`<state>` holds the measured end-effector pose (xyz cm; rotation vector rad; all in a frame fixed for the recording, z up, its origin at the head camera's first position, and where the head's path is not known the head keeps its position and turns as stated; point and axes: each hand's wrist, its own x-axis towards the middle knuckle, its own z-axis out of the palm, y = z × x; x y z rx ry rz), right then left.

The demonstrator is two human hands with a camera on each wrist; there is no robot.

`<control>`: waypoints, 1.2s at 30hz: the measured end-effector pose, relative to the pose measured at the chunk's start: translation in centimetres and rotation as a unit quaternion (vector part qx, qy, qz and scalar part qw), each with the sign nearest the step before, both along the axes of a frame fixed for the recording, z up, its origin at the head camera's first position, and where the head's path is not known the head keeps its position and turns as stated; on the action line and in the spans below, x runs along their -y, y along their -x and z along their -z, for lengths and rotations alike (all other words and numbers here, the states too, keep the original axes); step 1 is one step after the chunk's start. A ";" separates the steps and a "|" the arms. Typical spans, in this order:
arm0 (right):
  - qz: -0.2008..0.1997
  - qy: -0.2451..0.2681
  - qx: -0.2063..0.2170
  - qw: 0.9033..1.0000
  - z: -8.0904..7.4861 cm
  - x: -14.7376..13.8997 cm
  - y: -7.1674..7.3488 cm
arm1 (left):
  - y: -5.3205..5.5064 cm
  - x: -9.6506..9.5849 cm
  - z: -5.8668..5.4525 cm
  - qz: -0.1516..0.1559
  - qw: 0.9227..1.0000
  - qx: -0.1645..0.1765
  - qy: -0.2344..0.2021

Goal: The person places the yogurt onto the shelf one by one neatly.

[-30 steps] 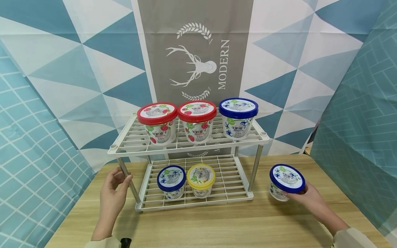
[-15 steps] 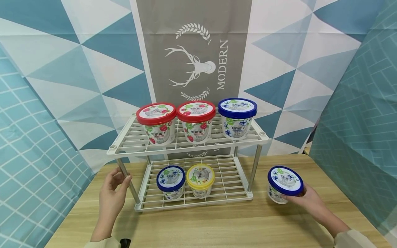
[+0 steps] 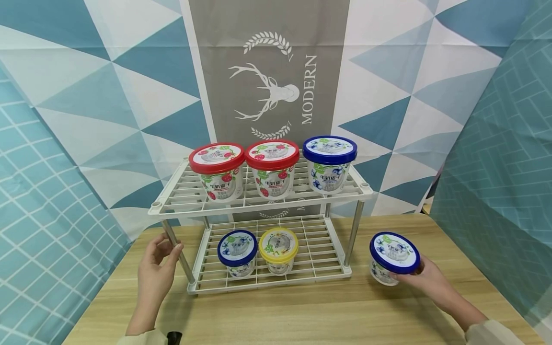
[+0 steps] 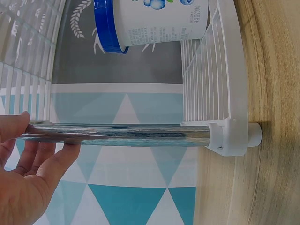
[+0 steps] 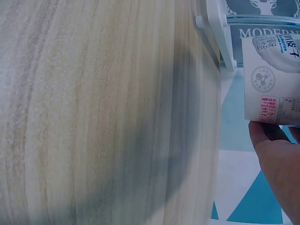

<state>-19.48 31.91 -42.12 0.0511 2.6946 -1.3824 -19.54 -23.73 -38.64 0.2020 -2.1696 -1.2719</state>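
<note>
At the right of the head view, my right hand (image 3: 431, 282) grips a blue-lidded blueberry yogurt tub (image 3: 394, 254), thumb in front, other fingers mostly hidden behind it. In the right wrist view the printed wall of this tub (image 5: 274, 82) shows, its base apparently raised off the table. My left hand (image 3: 157, 273) holds the front left metal post (image 3: 178, 254) of a white two-tier rack (image 3: 258, 209). The left wrist view shows the thumb on one side of this post (image 4: 140, 135) and fingers on the other.
The upper tier bears two red-lidded tubs (image 3: 217, 172) (image 3: 272, 170) and a blue-lidded tub (image 3: 329, 165). Below stand a smaller blue-lidded tub (image 3: 238, 254) and a yellow-lidded tub (image 3: 278, 251). The rack is on a wooden table (image 3: 276, 321) before a patterned cloth (image 3: 276, 28).
The tub in my right hand has shifted slightly left and lower in the head view. My left hand keeps its hold on the post.
</note>
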 end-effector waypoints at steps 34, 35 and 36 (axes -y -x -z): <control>-0.020 0.022 0.003 1.000 -0.7 1.7 -0.7 | 0.0 0.1 0.0 0.005 1.000 0.002 -0.007; -0.020 0.024 0.003 1.000 -0.7 1.7 -0.7 | 0.0 0.1 0.0 0.005 1.000 0.005 -0.007; -0.020 0.024 0.003 0.999 -0.7 1.8 -0.8 | 0.1 0.1 0.0 0.004 1.000 0.006 -0.007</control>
